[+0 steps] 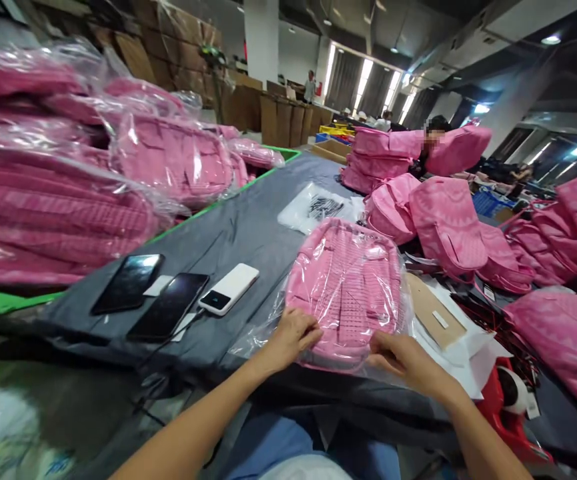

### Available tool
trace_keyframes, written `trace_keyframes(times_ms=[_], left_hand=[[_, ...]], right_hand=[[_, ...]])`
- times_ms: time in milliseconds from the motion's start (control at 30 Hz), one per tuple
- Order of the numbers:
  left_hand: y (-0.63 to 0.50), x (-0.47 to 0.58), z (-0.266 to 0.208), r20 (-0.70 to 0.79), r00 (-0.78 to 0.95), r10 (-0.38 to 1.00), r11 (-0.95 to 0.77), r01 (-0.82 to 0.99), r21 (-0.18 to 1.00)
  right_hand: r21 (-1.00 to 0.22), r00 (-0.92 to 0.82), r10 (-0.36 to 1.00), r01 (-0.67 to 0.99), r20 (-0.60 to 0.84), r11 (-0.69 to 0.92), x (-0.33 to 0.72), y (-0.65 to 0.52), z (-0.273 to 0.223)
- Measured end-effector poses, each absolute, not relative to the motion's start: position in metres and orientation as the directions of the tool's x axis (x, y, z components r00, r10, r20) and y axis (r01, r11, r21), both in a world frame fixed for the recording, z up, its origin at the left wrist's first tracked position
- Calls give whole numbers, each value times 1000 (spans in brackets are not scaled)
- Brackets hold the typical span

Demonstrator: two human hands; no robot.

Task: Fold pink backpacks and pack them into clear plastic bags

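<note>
Pink is everywhere on this table, and the piece in hand is a pink backpack (345, 287) already inside a clear plastic bag (263, 333), lying flat on the grey cloth (238, 233) at the near edge, straight in front of the person. The left hand (293, 337) rests on the bag's near left corner, fingers curled and pinching the loose film. The right hand (401, 357) sits at the near right corner, fingers bent onto the plastic, gripping its edge as well (the film bunches under both hands).

Left of the backpack, well apart from it, lie two dark phones (151, 297) side by side and a white power bank (229, 289) just beside them, a cable trailing off toward the near edge. Beyond these rises a stack of bagged pink backpacks (68, 193). Farther up the cloth is a flat pile of empty plastic bags (315, 208) with dark print. To the right, unbagged pink backpacks (443, 227) are heaped close together, with a brown card sheet (433, 310) and white papers just beside the bagged one. A red tape dispenser (511, 400) sits at the near right. Another person (435, 137) is behind the far heap.
</note>
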State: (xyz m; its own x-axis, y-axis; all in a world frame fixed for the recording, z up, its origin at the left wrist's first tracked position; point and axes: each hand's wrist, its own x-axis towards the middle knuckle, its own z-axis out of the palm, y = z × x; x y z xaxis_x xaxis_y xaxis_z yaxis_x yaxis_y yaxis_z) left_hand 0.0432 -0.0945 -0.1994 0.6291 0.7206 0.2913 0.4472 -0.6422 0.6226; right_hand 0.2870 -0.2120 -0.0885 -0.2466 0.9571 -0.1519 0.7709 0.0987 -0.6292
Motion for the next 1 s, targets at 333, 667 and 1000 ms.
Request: trace_keyframes(times_ms=[333, 667, 1000], left_hand=[[-95, 41, -194, 225, 656, 720, -610, 443, 657], [-96, 37, -188, 216, 709, 671, -658, 436, 614], [-93, -15, -182, 330, 716, 615, -785, 520, 336]], right_hand=[[-161, 41, 984, 984, -174, -70, 310, -150, -105], [-254, 40, 991, 965, -128, -72, 268, -193, -127], [-194, 60, 964, 974, -260, -113, 272, -173, -121]])
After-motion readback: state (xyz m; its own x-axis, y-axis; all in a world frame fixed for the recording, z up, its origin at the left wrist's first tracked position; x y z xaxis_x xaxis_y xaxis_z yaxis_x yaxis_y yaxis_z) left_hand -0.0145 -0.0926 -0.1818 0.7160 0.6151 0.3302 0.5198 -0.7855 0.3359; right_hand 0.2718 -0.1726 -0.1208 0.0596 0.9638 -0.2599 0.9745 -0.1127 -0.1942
